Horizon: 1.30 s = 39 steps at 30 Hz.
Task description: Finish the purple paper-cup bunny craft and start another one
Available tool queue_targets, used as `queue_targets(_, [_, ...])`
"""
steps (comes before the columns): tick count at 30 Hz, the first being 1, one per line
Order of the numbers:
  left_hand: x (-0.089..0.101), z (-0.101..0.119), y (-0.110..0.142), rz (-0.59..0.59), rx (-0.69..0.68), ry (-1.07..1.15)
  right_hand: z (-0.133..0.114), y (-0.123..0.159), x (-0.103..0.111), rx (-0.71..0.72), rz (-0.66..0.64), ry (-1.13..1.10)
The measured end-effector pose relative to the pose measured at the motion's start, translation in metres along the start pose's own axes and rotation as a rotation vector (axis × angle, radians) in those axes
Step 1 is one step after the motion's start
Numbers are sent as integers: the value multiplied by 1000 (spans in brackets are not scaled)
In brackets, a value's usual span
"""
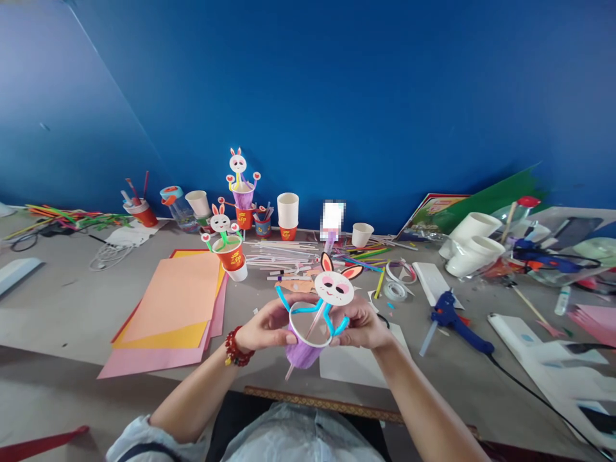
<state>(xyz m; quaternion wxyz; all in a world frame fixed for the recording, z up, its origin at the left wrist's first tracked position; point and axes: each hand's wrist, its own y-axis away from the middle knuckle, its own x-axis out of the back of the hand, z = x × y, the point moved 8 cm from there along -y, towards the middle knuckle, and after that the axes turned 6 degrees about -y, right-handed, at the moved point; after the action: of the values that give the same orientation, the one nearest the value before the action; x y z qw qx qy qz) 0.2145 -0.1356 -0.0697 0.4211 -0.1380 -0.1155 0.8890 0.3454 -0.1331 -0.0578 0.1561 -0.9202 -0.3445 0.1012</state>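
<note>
Between both hands, above the table's front part, I hold a purple paper cup (304, 356) tilted with its mouth partly toward me. A paper rabbit head (334, 288) on a straw rises out of the cup, and the straw's lower end sticks out below. Bent blue straw arms (304, 309) reach over the rim on both sides. My left hand (273, 326) grips the cup's left side, thumb near the rim. On the right side, my right hand (362, 324) is closed at the rim beside the blue arm. Its fingertips are partly hidden behind the rabbit head.
Coloured paper sheets (178, 301) lie to the left, near a finished-looking rabbit cup (228, 253). A blue glue gun (459, 330) with its cable and a white power strip (534, 366) lie right. Straws (283, 253), stacked white cups (287, 208) and a tape roll (395, 292) stand or lie behind.
</note>
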Motion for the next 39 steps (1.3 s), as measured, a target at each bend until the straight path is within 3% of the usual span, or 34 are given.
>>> queue_targets(6, [7,-2,-1,140,-27,-15,18,9,15,-65,183,-74])
queue_targets(11, [17,-5,1,304,-77,-98,10,21,22,69,474,54])
queue_targets(17, [17,-3,-2,340,-124,-225,22,22,-5,14,470,209])
queue_targets(22, [20,7,-3,284,-139,-269,25,22,-4,-5,502,224])
queue_targets(27, [26,22,-2,94,-98,-367,23,25,-4,22,481,217])
queue_targets(31, [28,41,-4,-54,-171,-573,20,27,-7,33,465,277])
queue_targets(39, [27,63,-11,-212,-180,-784,10,27,-13,20,375,481])
